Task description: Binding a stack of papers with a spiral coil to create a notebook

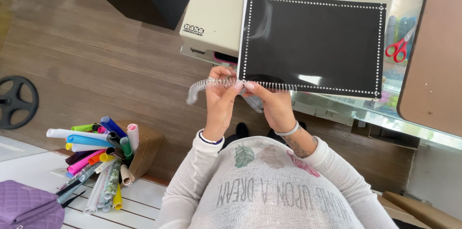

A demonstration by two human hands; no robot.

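A black-covered notebook (313, 41) with a punched border of small holes lies on a beige binding machine (221, 2). A clear spiral coil (211, 85) runs along its near edge and sticks out to the left. My left hand (220, 100) pinches the coil at the notebook's near left corner. My right hand (273, 104) holds the coil and the cover edge just beside it, fingertips touching the left hand's.
Red-handled scissors (398, 47) lie on the glass counter (385, 113) to the right, by a brown board (433, 51). A box of rolled coloured sheets (98, 157) stands on the floor at left, with a purple bag (26, 207) and a black wheel (17, 101).
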